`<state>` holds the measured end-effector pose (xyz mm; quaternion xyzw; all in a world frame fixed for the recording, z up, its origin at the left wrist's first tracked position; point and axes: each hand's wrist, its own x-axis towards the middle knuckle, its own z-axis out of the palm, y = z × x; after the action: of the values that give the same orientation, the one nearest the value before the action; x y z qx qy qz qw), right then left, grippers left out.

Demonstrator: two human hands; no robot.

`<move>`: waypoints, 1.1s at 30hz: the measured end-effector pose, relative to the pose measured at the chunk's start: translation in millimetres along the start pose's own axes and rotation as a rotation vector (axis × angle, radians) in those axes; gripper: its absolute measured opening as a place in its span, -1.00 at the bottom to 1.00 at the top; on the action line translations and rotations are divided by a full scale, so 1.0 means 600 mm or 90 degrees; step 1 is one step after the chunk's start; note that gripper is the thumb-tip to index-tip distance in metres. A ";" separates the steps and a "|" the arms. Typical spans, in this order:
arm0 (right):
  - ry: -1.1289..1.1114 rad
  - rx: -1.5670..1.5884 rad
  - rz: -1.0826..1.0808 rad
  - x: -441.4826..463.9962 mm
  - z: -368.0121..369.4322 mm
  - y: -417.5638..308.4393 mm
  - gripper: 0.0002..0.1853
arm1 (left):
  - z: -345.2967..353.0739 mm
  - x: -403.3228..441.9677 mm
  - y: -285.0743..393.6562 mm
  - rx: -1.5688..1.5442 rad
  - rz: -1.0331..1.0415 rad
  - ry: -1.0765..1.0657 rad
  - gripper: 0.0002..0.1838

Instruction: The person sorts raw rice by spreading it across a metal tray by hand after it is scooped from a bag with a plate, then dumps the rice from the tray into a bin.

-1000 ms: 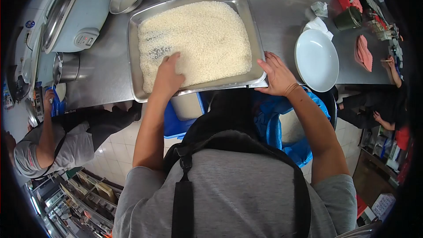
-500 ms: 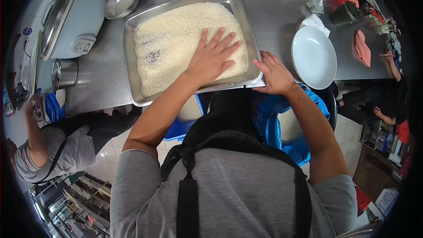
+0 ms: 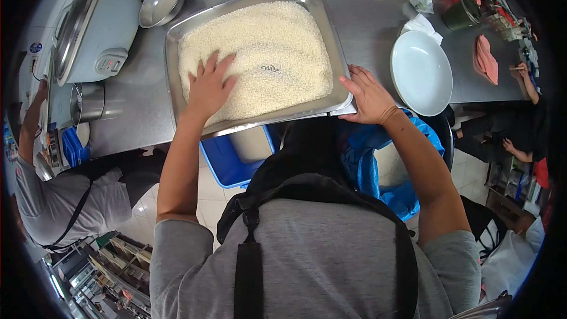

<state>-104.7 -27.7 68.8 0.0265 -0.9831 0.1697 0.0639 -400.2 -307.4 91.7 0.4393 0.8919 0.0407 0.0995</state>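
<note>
Metal tray (image 3: pixel 326 6) on the counter (image 3: pixel 133 103), rice (image 3: pixel 277 29) spread inside, thin near the centre. Left hand (image 3: pixel 209 87) at the tray's 8 o'clock, fingers spread, tips on the rice; palm contact hard to tell. Right hand (image 3: pixel 369 97) at the 4 o'clock corner, thumb apart from fingers, touching the rim; cannot tell whether it pinches it. White plate (image 3: pixel 421 74) at 3 o'clock, metal bowl (image 3: pixel 161 3) at 10. Blue bin (image 3: pixel 221 162) below at 7, partly hidden by tray; blue bag (image 3: pixel 367 171) at 5, partly behind right forearm, contents unclear
</note>
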 end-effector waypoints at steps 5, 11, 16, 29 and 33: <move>-0.001 0.004 -0.005 0.001 -0.001 0.002 0.08 | -0.010 -0.057 0.030 -0.124 -0.017 -0.098 -0.23; 0.001 0.017 -0.003 0.000 0.000 0.004 0.06 | 0.008 -0.020 0.133 -0.140 0.123 -0.124 -0.06; -0.001 0.023 -0.007 0.001 -0.002 0.003 0.06 | 0.041 0.079 0.170 -0.049 0.145 -0.047 -0.03; 0.011 0.023 -0.029 -0.004 0.005 0.010 0.04 | -0.003 0.208 0.212 -0.055 0.185 -0.086 -0.18; -0.002 0.005 -0.018 -0.003 0.003 0.008 0.04 | 0.012 0.134 0.210 -0.090 0.259 -0.079 -0.31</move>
<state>-103.5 -23.8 65.3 0.0407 -0.9821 0.1723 0.0645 -348.6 -166.5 93.5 0.6035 0.7723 0.0950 0.1741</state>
